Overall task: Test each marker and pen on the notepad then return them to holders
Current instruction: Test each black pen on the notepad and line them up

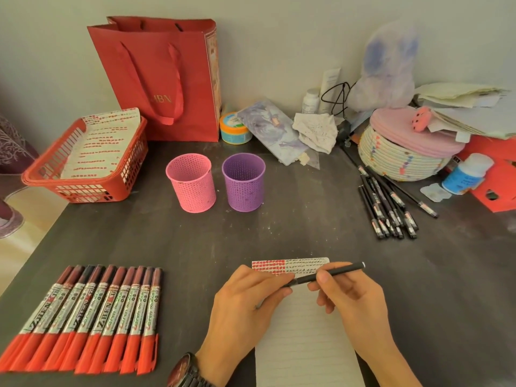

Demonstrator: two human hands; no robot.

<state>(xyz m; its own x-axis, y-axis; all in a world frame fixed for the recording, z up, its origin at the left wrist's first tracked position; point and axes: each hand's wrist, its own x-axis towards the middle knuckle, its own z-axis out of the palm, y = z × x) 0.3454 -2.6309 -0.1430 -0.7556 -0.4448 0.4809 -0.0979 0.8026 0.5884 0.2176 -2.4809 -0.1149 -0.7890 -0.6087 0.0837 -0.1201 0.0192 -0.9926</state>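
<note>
Fingers [275, 278] of the left hand [245, 300] pinched on the lower left end of a slim black pen [339, 270]. Fingers of the right hand [353, 300] curled round the middle of the same barrel, thumb on top. Both sets clamped on the pen, held nearly level with its white-tipped far end pointing up and away to the right. Cannot tell whether the pinched end carries a cap or a bare tip.

Directly under the fingers, flat on the dark table [279, 233]: a lined notepad [304, 339], with rows of red marks and black scribbles just beyond the fingertips and bare lines below the palms. On the left wrist, a dark watch [185, 371].

Well left of the fingers, a tidy row of red markers [83, 317], side by side and touching, red ends toward the near table edge. Far beyond the fingers, two perforated cups standing upright and just beside each other: pink holder [192, 182] on the left, purple holder [243, 182] on the right. Beyond and to the right, a loose bundle of black pens [388, 203] lying on the table. Further left past the holders, a red basket [83, 174] holding marked paper, with a red paper bag [162, 79] upright behind it against the wall.
</note>
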